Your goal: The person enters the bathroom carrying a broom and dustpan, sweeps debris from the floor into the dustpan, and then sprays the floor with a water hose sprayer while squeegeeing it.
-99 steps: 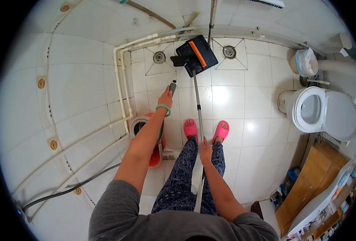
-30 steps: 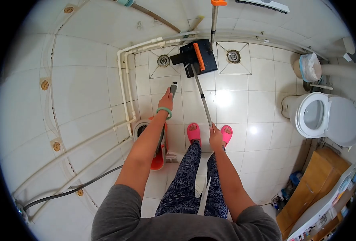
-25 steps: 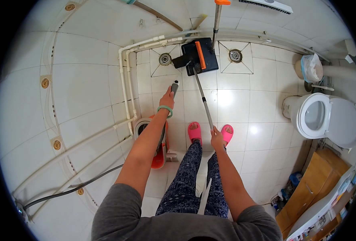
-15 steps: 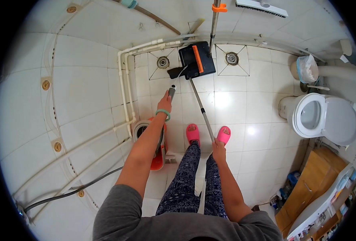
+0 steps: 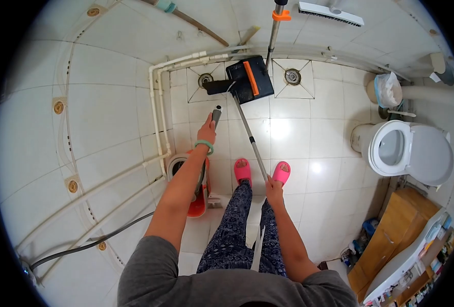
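My left hand (image 5: pixel 206 132) is closed around a grey hose nozzle (image 5: pixel 217 113), which points away from me toward the dustpan. My right hand (image 5: pixel 274 190) grips the lower end of a long metal broom handle (image 5: pixel 250 135). At the far end of that handle, the black broom head (image 5: pixel 219 87) lies beside the dustpan and reaches over part of the left floor drain (image 5: pixel 205 80). The black dustpan (image 5: pixel 262 82) has an orange comb strip (image 5: pixel 251 78) and its own metal pole (image 5: pixel 273 37) rising toward the wall. A thin streak of water shows near the broom head.
A red bucket (image 5: pixel 199 205) stands under my left forearm. White pipes (image 5: pixel 154 102) run along the left wall, and a grey hose (image 5: pixel 91 245) comes from it. To the right are a toilet (image 5: pixel 391 146), a lined bin (image 5: pixel 389 90) and a wooden cabinet (image 5: pixel 391 235). Another drain (image 5: pixel 292 77) lies right of the dustpan.
The broom head has shifted left from the dustpan's front corner to the left drain. Both hands keep their holds, and the view has shifted slightly.
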Tool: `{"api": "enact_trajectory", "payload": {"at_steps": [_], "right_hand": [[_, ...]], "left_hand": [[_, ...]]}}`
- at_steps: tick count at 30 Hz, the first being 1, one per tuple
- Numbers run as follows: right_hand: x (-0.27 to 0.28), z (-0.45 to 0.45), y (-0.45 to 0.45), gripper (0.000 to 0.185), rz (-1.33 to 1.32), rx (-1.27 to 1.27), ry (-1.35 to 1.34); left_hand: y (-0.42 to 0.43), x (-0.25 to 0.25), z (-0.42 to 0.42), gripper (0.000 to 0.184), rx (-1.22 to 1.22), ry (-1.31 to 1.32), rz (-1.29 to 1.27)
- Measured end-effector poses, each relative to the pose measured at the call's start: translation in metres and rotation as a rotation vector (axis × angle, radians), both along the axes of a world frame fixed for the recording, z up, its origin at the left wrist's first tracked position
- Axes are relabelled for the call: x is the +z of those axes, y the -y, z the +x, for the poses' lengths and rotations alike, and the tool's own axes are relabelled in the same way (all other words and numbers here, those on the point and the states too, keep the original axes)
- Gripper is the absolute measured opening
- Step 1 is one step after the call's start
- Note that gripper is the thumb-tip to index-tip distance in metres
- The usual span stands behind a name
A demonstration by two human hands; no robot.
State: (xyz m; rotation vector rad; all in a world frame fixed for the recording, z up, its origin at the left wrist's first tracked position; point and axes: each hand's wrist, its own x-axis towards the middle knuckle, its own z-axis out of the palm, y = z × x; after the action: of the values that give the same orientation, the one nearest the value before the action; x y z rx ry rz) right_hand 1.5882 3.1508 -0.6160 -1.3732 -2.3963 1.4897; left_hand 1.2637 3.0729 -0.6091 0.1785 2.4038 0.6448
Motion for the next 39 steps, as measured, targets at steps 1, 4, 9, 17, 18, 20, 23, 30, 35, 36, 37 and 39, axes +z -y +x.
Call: {"api": "enact_trajectory", "payload": {"at_steps": [1,4,9,17,18,20,23,30,35,36,37,39], "right_hand": [[-0.005,0.001,-0.002,0.034,0.005,0.001,-0.001],[-0.011,0.003,-0.011,0.035,-0.238,-0.039,-0.009],[0.002,-0.007,-0.023,0.033,-0.394,-0.054,0.092],[0.058,0.014,-0.037,0.03,-0.216,0.002,0.071],[0.07,0.015,-0.04,0.03,-0.23,-0.04,0.058],[0.084,0.018,-0.049,0.03,-0.246,-0.064,0.064],[0.085,0.025,-0.06,0.03,-0.244,-0.089,0.104],[0.049,0.022,-0.071,0.031,-0.23,-0.058,0.129],[0.008,0.013,-0.068,0.033,-0.082,0.016,0.124],[0.0,0.013,-0.069,0.033,-0.054,0.041,0.127],[-0.007,0.014,-0.07,0.034,-0.026,0.064,0.132],[-0.02,0.015,-0.073,0.034,-0.06,0.055,0.097]], "left_hand": [[-0.002,0.002,0.0,0.04,0.001,-0.001,0.005],[-0.005,0.005,0.003,0.04,-0.014,-0.025,0.004],[-0.011,0.009,0.002,0.039,-0.015,-0.031,0.026],[-0.017,0.024,0.002,0.04,-0.016,-0.052,0.072],[-0.017,0.028,0.002,0.04,-0.018,-0.05,0.08],[-0.019,0.033,0.002,0.04,-0.022,-0.043,0.087],[-0.029,0.041,0.004,0.04,-0.033,-0.032,0.084],[-0.067,0.021,-0.003,0.04,-0.17,-0.044,-0.016],[-0.082,0.014,-0.004,0.04,-0.174,-0.028,-0.007],[-0.084,0.013,-0.003,0.04,-0.183,-0.045,-0.002],[-0.083,0.009,-0.003,0.04,-0.186,-0.043,-0.006],[-0.08,-0.001,-0.003,0.039,-0.198,-0.141,-0.006]]}}
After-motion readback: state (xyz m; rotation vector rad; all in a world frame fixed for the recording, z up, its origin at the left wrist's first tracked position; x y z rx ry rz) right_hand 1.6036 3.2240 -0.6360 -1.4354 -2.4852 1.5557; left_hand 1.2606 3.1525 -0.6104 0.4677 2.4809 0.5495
